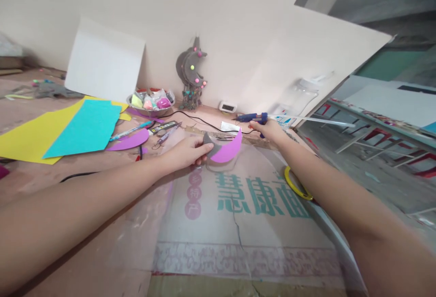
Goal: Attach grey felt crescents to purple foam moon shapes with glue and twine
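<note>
My left hand pinches a crescent moon piece, purple on one part and grey near the fingers, above a clear plastic sheet on printed cardboard. At the back of the table, my right hand is closed around the handle of a blue hot glue gun. The gun's nozzle points left, and a long translucent glue stick sticks out of its rear. A small white pad lies below the nozzle. Yellow-handled scissors rest partly under my right forearm.
Yellow sheets and a blue sheet lie left, beside a purple cutout. A bowl of colourful bags, a grey moon ornament and a small digital clock stand along the wall. A black cord crosses the table.
</note>
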`<action>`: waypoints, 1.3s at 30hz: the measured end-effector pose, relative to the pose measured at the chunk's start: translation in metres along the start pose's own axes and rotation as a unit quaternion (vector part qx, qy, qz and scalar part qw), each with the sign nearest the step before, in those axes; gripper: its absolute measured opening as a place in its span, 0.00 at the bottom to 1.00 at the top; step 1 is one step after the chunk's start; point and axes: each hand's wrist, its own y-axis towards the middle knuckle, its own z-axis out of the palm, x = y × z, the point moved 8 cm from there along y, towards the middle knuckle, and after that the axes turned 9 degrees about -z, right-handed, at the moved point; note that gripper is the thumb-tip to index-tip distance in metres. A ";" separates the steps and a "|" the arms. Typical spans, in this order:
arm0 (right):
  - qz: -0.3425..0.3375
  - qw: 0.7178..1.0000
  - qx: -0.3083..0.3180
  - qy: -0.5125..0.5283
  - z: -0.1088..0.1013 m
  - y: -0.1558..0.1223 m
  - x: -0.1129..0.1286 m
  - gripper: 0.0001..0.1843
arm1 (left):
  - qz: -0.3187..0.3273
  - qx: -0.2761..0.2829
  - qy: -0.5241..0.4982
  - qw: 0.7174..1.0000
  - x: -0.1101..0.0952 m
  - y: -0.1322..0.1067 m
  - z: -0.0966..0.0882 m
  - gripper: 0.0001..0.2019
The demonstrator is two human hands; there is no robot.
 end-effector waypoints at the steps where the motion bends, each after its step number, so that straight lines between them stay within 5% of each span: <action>1: -0.002 1.000 0.007 0.000 0.007 0.002 -0.004 0.22 | 0.000 0.000 -0.002 1.000 0.000 0.000 0.000 0.13; 7: -0.039 0.997 0.058 -0.037 0.024 0.005 -0.006 0.20 | -0.010 -0.004 -0.007 1.000 0.001 0.001 -0.001 0.13; 13: -0.082 0.981 0.049 -0.167 -0.006 -0.021 0.020 0.21 | -0.002 0.002 -0.016 1.000 0.003 0.004 -0.002 0.15; 17: -0.183 0.908 0.044 -0.375 -0.017 -0.059 0.071 0.20 | -0.010 -0.001 -0.031 0.999 0.004 0.004 -0.003 0.16; 25: -0.338 0.905 0.227 -0.125 0.043 -0.139 0.150 0.21 | -0.003 -0.024 -0.050 0.998 0.008 0.008 -0.009 0.16; 27: -0.357 0.904 0.221 -0.084 0.054 -0.151 0.157 0.24 | 0.000 -0.030 -0.046 0.998 0.006 0.008 -0.010 0.16; 32: -0.383 0.903 0.189 0.030 0.061 -0.165 0.165 0.09 | 0.005 -0.042 0.001 0.999 0.000 0.003 -0.011 0.18; 39: -0.314 0.938 0.144 0.001 0.050 -0.162 0.155 0.07 | 0.039 -0.066 0.058 0.995 -0.010 -0.004 -0.012 0.10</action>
